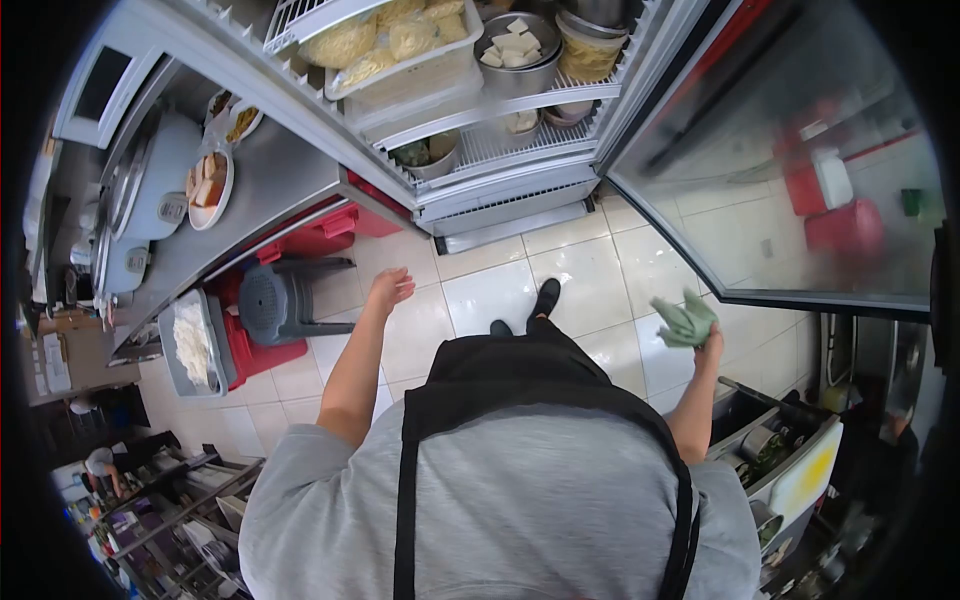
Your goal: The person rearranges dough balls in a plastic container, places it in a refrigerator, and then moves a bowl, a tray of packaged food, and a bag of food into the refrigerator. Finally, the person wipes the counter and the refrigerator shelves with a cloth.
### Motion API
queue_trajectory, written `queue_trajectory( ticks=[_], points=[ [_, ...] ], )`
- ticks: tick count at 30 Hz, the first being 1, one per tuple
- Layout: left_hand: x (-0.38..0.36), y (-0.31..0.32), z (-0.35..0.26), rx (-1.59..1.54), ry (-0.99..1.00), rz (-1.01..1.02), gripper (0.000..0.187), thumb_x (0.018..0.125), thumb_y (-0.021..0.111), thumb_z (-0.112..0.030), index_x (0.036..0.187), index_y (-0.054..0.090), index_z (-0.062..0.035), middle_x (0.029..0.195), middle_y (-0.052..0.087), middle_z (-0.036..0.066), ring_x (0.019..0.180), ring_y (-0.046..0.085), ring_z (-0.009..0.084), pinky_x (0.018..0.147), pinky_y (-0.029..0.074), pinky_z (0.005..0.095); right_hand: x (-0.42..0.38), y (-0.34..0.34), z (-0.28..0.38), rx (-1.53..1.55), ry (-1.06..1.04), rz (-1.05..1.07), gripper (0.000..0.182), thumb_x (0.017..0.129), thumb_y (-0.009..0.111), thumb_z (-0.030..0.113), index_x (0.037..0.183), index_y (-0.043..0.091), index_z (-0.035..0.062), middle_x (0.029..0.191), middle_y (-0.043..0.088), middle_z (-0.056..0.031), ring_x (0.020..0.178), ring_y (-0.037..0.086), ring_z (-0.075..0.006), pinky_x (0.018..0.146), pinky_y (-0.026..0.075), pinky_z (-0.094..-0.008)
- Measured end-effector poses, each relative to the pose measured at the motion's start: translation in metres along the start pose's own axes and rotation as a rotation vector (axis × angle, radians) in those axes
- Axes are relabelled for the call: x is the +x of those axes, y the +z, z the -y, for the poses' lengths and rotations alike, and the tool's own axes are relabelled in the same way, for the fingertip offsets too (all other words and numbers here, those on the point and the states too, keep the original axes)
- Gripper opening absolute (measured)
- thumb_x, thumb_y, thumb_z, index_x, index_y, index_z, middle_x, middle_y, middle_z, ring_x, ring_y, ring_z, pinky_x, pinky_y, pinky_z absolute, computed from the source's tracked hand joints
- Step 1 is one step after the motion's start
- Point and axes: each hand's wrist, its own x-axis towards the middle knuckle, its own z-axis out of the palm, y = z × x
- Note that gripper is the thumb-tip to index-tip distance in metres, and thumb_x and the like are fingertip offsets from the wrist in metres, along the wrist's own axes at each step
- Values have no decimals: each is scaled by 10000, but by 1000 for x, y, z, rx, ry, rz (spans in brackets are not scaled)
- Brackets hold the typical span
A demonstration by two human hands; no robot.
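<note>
My right hand (711, 347) grips a crumpled green cloth (684, 320), which sticks out above the fingers, close to the lower edge of the open glass door (770, 170). My left hand (391, 288) hangs over the tiled floor with its fingers apart and nothing in it. In front of me stands a refrigerator (510, 200) with wire shelves. On its upper shelf are a white tub (405, 60) with bags of yellowish food, a metal pot (519, 75) with white blocks and a clear container (590, 50). Several bowls sit on the shelf below.
On the left runs a steel counter (270, 180) with a plate of food (210, 190) on it. Beneath it are a grey stool (275, 303), red crates and a grey bin (195, 345) holding something white. Another person (105, 465) is at the lower left.
</note>
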Motion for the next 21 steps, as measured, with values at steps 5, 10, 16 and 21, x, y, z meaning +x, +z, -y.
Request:
queue_trajectory(
  ticks=[5, 10, 16, 21],
  points=[
    [-34, -62, 97, 264, -166, -179, 284, 811, 590, -249, 1001, 511, -54, 900, 562, 108, 705, 593, 214, 585, 498, 320, -31, -93, 74, 636, -88, -199, 513, 928, 321, 394, 1270, 398, 19, 1303, 416, -175, 1190, 406, -338, 980, 324, -521],
    [-70, -106, 186, 277, -141, -420, 230, 797, 599, -249, 842, 535, -32, 634, 535, 87, 506, 552, 193, 403, 464, 326, 6, -200, 189, 847, -531, -231, 538, 920, 328, 422, 1288, 392, 36, 1340, 393, -138, 1216, 380, -329, 1025, 266, -502],
    [-112, -58, 223, 452, -247, -402, 219, 787, 618, -219, 842, 577, -10, 698, 599, 118, 514, 600, 218, 422, 499, 341, 49, -231, 340, 807, -681, -21, 531, 931, 307, 443, 1285, 387, 56, 1253, 472, -131, 1123, 465, -310, 971, 354, -479],
    [-127, 19, 208, 522, -47, -327, 266, 764, 634, -261, 876, 598, -22, 728, 628, 94, 552, 623, 179, 456, 516, 310, 75, -189, 419, 621, -727, 203, 588, 919, 370, 461, 1321, 347, 33, 1322, 413, -115, 1205, 390, -276, 1029, 291, -376]
  ],
)
